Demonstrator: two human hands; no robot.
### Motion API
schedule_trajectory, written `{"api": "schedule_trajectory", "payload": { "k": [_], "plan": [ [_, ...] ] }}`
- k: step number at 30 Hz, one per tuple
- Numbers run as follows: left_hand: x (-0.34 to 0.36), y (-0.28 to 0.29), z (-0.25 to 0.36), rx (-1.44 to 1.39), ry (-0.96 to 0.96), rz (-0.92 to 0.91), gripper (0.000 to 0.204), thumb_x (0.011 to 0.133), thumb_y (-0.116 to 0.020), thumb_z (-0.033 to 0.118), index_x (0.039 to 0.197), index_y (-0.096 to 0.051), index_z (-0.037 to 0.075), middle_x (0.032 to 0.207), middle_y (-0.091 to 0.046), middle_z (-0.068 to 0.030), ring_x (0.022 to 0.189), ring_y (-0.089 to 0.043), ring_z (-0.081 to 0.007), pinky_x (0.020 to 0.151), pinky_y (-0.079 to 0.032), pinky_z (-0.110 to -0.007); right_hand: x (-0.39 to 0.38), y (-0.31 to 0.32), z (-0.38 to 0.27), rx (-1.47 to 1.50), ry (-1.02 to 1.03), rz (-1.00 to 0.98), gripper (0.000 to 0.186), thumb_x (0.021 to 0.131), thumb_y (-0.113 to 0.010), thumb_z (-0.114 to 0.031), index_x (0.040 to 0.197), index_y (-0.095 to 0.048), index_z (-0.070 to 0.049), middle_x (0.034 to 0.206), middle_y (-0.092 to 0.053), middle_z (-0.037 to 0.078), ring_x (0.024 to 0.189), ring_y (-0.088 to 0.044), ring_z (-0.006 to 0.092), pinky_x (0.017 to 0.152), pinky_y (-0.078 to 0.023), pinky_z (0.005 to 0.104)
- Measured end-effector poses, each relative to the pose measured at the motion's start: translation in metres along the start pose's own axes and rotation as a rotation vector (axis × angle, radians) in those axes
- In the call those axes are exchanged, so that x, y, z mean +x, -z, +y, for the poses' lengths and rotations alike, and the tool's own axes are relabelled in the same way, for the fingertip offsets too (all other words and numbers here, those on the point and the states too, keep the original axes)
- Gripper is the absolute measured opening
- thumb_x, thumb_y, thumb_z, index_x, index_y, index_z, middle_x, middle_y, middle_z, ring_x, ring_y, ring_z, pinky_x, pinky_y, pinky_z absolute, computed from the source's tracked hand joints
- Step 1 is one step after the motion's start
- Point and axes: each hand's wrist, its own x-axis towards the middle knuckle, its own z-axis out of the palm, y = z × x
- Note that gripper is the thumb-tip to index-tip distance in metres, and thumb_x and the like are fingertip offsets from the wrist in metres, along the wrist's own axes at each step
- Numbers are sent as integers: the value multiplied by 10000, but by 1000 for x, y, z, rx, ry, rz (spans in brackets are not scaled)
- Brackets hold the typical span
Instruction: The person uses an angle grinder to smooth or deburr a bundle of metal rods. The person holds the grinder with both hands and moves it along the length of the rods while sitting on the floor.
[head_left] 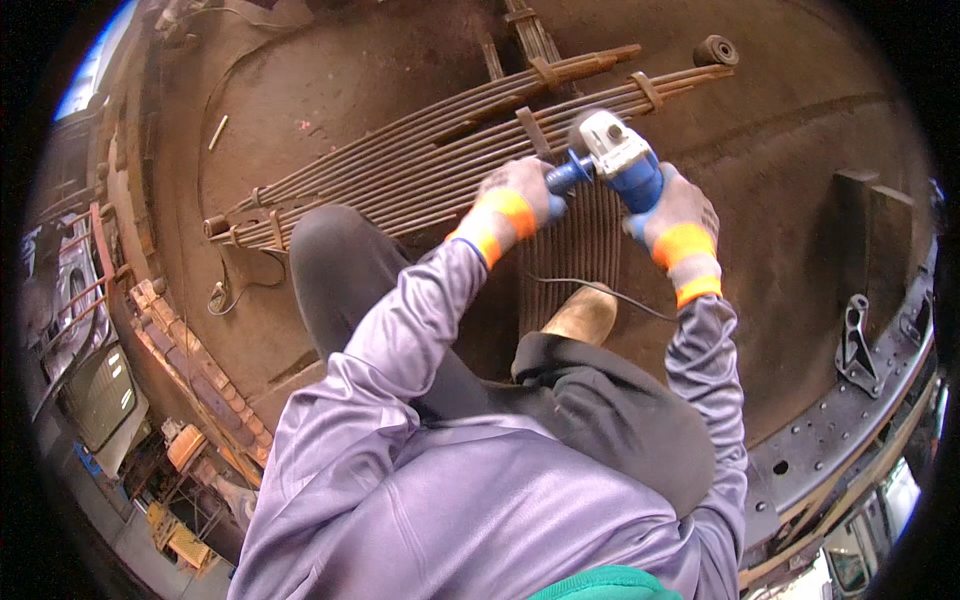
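I hold a blue and silver angle grinder [620, 155] over stacks of rusty leaf springs [380, 150]. My left hand [510, 200], in a grey glove with an orange cuff, is closed on its blue side handle. My right hand [675, 220], gloved alike, grips the blue body of the tool. The grinder's disc is partly hidden behind its head. Beneath both hands, another rusty stack of springs [565, 240] runs toward my tan boot [580, 315], with a dark cable [640, 300] crossing there.
A metal roller [715, 50] lies beyond the springs. At right are a metal bracket [858, 350] and a riveted steel beam [820, 445]. At left are rusty bars [180, 360] and metal parts [70, 290]. My left knee [330, 270] is beside the springs.
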Motion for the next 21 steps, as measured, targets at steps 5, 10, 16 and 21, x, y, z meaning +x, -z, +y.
{"api": "schedule_trajectory", "payload": {
  "k": [5,10,16,21],
  "plan": [
    [31,63,-17,-35,-128,85,299,806,-705,232,1095,-767,193,1038,-751,-146,1008,-713,-331,914,-555,-449,9,16,-57,22,-74,217,471,702,-828,-294,1117,-635,-185,1039,-743,169,1007,-711,373,876,-568,479],
    [26,53,-60,-77,-94,48,329,809,-707,239,1129,-765,191,1058,-753,-142,1012,-717,-321,943,-548,-440,-1,-5,-87,-41,-78,118,487,696,-836,-306,1116,-635,-164,1061,-741,164,1029,-706,369,898,-564,467],
    [36,57,-104,-143,-64,-46,358,792,-697,241,1141,-763,200,1070,-754,-136,1007,-723,-308,937,-554,-430,7,-26,-128,-82,-115,24,505,682,-836,-292,1126,-637,-157,1080,-739,163,1050,-706,353,922,-558,451],
    [39,56,-116,-165,-73,-47,365,784,-701,256,1141,-762,213,1079,-752,-125,1010,-721,-305,936,-555,-428,11,-32,-137,-111,-116,21,499,682,-822,-269,1131,-635,-157,1042,-744,151,1028,-709,357,902,-562,464]
  ]
}}
